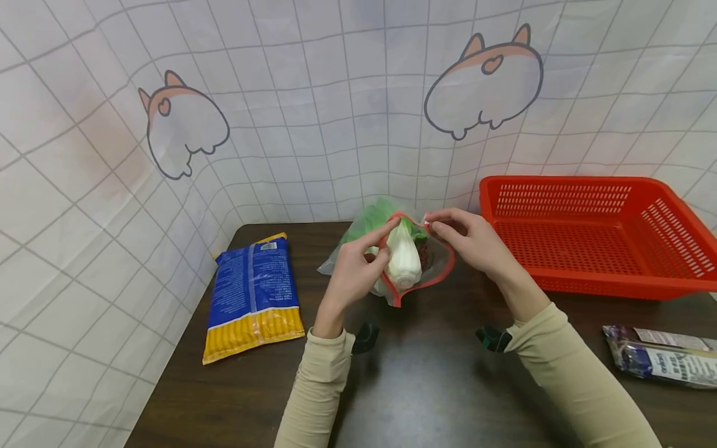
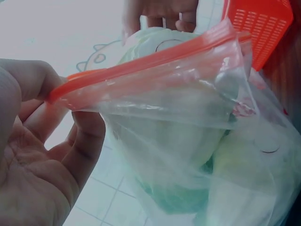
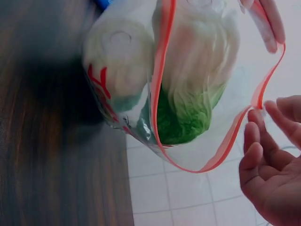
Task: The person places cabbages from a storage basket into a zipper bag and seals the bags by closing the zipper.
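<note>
A clear zip bag with a red-orange rim [image 1: 421, 285] lies tilted above the back of the dark table, its mouth spread wide. Inside is a pale-stemmed head of cabbage [image 1: 404, 261] with green leaves, base toward the mouth; a second pale head [image 3: 120, 59] shows through the plastic in the right wrist view. My left hand [image 1: 356, 262] pinches the left side of the rim between thumb and fingers. At the far right corner, my right hand [image 1: 469, 241] pinches the rim beside a small white tab [image 1: 427, 218]. In the left wrist view, the rim [image 2: 155, 66] crosses the cabbage's base.
A red perforated basket [image 1: 582, 280] stands at the back right. Left of the bag lies a blue and yellow packet [image 1: 253, 298]. Long, shiny wrapped packages [image 1: 666, 358] rest at the right edge. A white gridded cloth [image 1: 336, 124] hangs behind the table [image 1: 426, 386].
</note>
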{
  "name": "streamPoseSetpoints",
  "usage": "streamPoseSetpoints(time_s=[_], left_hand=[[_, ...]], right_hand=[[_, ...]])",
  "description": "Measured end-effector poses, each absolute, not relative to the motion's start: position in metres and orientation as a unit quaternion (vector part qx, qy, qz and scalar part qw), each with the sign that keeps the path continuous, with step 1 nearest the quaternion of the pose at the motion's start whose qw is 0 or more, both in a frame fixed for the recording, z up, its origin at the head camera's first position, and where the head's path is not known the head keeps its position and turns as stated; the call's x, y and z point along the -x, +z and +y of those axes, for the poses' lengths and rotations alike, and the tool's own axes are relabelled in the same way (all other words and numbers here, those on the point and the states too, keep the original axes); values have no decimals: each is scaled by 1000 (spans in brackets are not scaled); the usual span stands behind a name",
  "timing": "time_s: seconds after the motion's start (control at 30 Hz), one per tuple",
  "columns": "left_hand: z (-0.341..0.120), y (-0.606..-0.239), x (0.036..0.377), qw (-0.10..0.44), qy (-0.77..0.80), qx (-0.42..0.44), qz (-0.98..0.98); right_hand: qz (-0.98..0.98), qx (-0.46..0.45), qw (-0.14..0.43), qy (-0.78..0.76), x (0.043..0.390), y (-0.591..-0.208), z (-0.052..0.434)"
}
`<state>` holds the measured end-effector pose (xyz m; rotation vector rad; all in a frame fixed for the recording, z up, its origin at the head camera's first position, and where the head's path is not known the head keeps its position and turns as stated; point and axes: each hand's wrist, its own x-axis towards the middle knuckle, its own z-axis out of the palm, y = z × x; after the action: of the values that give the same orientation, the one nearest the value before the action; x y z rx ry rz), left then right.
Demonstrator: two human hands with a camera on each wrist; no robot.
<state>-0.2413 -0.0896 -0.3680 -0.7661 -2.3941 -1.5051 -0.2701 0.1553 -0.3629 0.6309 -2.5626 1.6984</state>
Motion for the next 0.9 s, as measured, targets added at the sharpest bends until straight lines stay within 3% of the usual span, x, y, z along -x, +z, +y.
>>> streamPoseSetpoints(time_s=[0.17,0.3,0.9], left_hand=[[-94,-366,238,85,-528,268,-801],[-99,-365,235,74,-540,270,-794],[-146,-352,221,168,-490,266,-813]], right_hand=[[-818,-187,-51,542,273,-360,153],[-817,-178,-54,546,273,-356,151],[-577,-89,-71,809,291,-307,134]])
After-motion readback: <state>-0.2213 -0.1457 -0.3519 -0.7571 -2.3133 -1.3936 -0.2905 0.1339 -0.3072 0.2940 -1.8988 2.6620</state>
